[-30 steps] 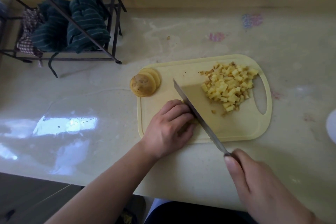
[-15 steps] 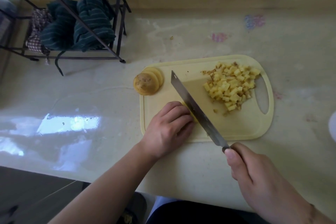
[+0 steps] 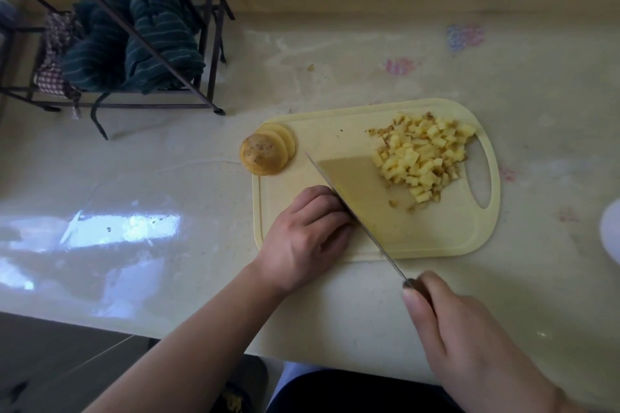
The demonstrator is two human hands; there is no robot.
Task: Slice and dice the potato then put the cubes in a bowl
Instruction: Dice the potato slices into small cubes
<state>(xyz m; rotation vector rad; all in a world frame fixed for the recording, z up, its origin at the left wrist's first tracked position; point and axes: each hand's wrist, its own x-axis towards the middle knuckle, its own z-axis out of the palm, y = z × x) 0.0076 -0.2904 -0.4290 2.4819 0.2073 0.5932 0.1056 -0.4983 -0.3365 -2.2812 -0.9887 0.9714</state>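
Count: 1 cutting board (image 3: 436, 238) on the desk (image 3: 167, 178). 1 knife (image 3: 355, 208). 3 potato slices (image 3: 266, 152), overlapped, at the board's 10 o'clock corner. 1 pile of cubes (image 3: 424, 157) at 2 o'clock; cubes too many to count. 2 hands: left hand (image 3: 303, 238), right hand (image 3: 469, 329). 1 wire rack (image 3: 208, 54) at 10 o'clock.

Soft, fairly dim daylight with a yellowish cast fills the scene. A bright patch of glare lies on the glossy counter (image 3: 120, 228) at the left, with paler reflections around it. The knife (image 3: 355, 208) throws a broad soft shadow on the board (image 3: 436, 235) to its right. The rack (image 3: 110, 43) casts faint shadows. Wide-angle distortion bends the counter's back edge. The near right hand (image 3: 469, 339) looks soft and large; detail is slightly smeared overall.
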